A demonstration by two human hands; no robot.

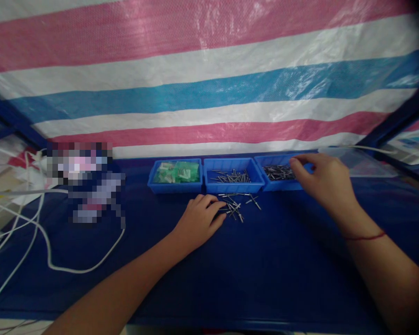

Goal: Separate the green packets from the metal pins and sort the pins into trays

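Head view: on the glossy dark-blue tabletop (265, 279), loose thin silvery metal pins (233, 209) are being supported in a small heap, just in front of the blue plastic middle bin (233, 188); they could be scattered if the bare left hand (197, 218) were swept sideways; farther off, contents could be spilled if the rim of the blue plastic right bin (282, 186) were knocked by the bare right hand (324, 181). The left fingers are being held loosely bent and spread, a small gap being left between thumb and forefinger at the heap's edge; whether a pin is being touched cannot be told; over the right bin and its thin dark metal pins (277, 172), the right thumb and forefinger are being held curved, tips close together; whether anything is being gripped cannot be told; green packets (181, 172) are being contained in the blue plastic left bin (176, 189); behind, the row is being backed by a pink, white and blue striped woven plastic sheet (195, 102).
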